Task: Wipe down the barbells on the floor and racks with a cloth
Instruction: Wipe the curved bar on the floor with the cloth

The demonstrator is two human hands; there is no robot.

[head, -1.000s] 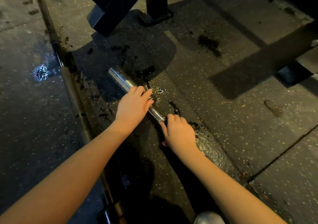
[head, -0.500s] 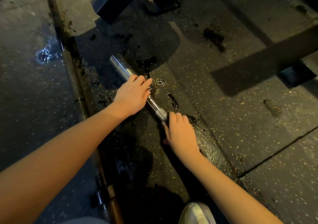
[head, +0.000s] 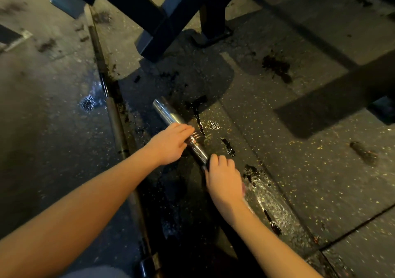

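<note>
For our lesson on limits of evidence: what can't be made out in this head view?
Head view:
- The cloth: not clearly seen; the right hand covers the barbell shaft there.
- The barbell's near end: lost under the right forearm and shadow.
- Grip of the left hand: motion-blurred, thumb hidden.

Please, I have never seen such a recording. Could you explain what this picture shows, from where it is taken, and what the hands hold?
The camera sits on a person's head and looks down, so you see their two bare arms. A steel barbell lies on the dark speckled floor, which has wet patches. The left hand rests on its thick end sleeve; the right hand curls round the thinner shaft. A second bar lies to the left, and a dark rack frame stands beyond. No cloth shows clearly.
</note>
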